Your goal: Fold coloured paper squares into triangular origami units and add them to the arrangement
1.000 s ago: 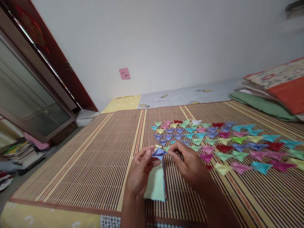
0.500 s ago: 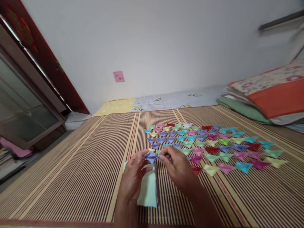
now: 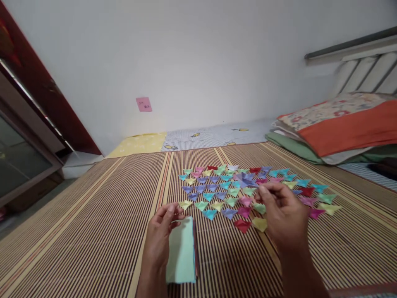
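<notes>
Between the thumb and fingers of my right hand (image 3: 283,211) is a blue-purple folded paper piece (image 3: 246,180), raised over the rows of others. My left hand (image 3: 163,231) holds nothing, its fingers curved and a little apart, above the left edge of a stack of pale green paper (image 3: 182,252). Other coloured sheets show at the stack's right side. Several small folded paper pieces, such as a red one (image 3: 242,225) and a cyan one (image 3: 210,214), lie in rows on the striped mat (image 3: 102,223). My right hand hides some of them.
Folded bedding with an orange and floral cover (image 3: 350,124) lies at the right, near a dark object (image 3: 384,169). A yellow cloth (image 3: 136,145) runs along the wall, which bears a pink note (image 3: 144,104). A glass-fronted cabinet (image 3: 21,157) stands left.
My right hand has moved right with the blue-purple paper piece, over the rows. My left hand has let go of it and moved slightly left. The view has turned right.
</notes>
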### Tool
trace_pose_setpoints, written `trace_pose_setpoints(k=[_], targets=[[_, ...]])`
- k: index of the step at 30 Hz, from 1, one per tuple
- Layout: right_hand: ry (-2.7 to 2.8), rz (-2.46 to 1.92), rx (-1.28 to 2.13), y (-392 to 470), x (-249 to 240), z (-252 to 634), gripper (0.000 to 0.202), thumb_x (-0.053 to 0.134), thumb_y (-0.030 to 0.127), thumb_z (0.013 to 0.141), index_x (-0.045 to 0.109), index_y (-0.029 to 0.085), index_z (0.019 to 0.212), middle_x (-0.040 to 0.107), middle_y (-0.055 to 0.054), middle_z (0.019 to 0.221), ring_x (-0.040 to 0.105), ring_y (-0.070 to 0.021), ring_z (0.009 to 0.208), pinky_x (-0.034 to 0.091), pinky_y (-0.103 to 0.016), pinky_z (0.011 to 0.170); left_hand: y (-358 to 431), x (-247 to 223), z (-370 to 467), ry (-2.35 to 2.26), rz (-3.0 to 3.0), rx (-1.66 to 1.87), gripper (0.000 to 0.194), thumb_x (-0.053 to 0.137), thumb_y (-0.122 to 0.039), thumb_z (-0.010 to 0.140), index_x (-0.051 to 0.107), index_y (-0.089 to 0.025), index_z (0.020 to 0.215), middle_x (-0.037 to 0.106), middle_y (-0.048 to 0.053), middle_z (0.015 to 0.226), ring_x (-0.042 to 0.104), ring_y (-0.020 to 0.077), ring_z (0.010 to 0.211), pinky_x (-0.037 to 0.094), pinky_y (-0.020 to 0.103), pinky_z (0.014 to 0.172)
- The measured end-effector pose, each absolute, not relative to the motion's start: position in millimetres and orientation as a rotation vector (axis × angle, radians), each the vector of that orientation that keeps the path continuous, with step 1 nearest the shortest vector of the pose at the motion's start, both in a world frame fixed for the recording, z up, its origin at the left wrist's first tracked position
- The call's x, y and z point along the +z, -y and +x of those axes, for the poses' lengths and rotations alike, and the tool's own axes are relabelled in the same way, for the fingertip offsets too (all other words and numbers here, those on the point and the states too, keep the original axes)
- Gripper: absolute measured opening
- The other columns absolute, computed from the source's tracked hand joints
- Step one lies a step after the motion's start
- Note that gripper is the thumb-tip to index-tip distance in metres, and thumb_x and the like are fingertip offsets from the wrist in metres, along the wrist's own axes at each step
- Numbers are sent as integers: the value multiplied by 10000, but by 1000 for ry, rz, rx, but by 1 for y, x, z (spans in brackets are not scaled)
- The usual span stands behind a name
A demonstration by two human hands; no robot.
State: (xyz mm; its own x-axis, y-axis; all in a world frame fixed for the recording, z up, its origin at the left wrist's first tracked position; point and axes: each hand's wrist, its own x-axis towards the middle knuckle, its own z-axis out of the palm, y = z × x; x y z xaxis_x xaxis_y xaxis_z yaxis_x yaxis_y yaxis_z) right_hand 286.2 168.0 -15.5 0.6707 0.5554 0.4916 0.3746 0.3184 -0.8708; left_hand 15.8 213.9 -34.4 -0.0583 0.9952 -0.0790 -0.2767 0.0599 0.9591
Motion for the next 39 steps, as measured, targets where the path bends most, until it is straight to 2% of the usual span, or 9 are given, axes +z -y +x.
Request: trace_pose_setpoints(k=[6,11,12,13,15,17,23,31,39], targets=[[1059,-1487,-46,-205,1,372,184,590,401,921,631,222,922,685,-34,719,672,-209,629,538,-322,586,-216,-31,14,-1090,941,1336,477,856,-540,713,776,-152,978,786,78,890,731,211,771,520,302,732],[1344,-1724,11,-285,7,429,151,638,264,934,671,172,819,696,-39,692,680,-201,660,537,-315,652,-212,-28,15,-1117,993,1292,474,827,-555,745,775,-153,989,782,93,921,723,222,791,529,310,738],[1400,-1789,27,-299,3,437,156,661,260,942,689,154,831,714,-48,755,693,-202,715,555,-327,699,-211,-28,14,-1125,994,1288,462,819,-551,757,773,-157,995,781,92,929,721,223,802,531,311,743],[1449,-1851,42,-312,-2,444,142,671,275,963,705,143,926,733,-56,885,703,-200,797,574,-348,756,-210,-28,13,-1136,993,1288,454,813,-550,765,770,-163,998,779,87,927,719,222,810,533,309,747],[1518,-1963,62,-332,-16,458,253,648,326,1007,662,169,1204,690,-86,1201,698,-216,984,598,-411,851,-209,-28,11,-1165,987,1287,434,801,-541,786,766,-176,1019,778,76,919,711,220,828,535,307,761],[1561,-2049,68,-348,-30,472,313,649,325,1007,631,181,1283,654,-102,1295,684,-243,1064,592,-448,894,-208,-28,11,-1205,981,1282,424,796,-534,794,765,-191,1040,777,66,914,703,220,846,537,306,776],[1666,-2162,70,-387,-59,502,312,647,325,1008,632,189,1288,647,-105,1313,679,-247,1081,588,-449,906,-209,-26,23,-1265,1032,1207,471,814,-583,737,797,-193,999,782,87,863,705,261,820,546,348,783],[1752,-2225,130,-414,-88,510,325,653,326,1003,628,183,1294,647,-104,1310,680,-250,1078,590,-452,900,-206,-25,41,-1249,1078,1160,439,789,-589,764,799,-217,997,794,98,876,736,283,841,537,366,781],[1725,-2293,110,-415,-94,506,327,652,326,1004,625,183,1296,647,-103,1308,680,-251,1080,589,-455,901,-208,-29,43,-1255,1099,1176,413,780,-596,773,801,-236,974,790,90,858,721,279,827,535,376,781]])
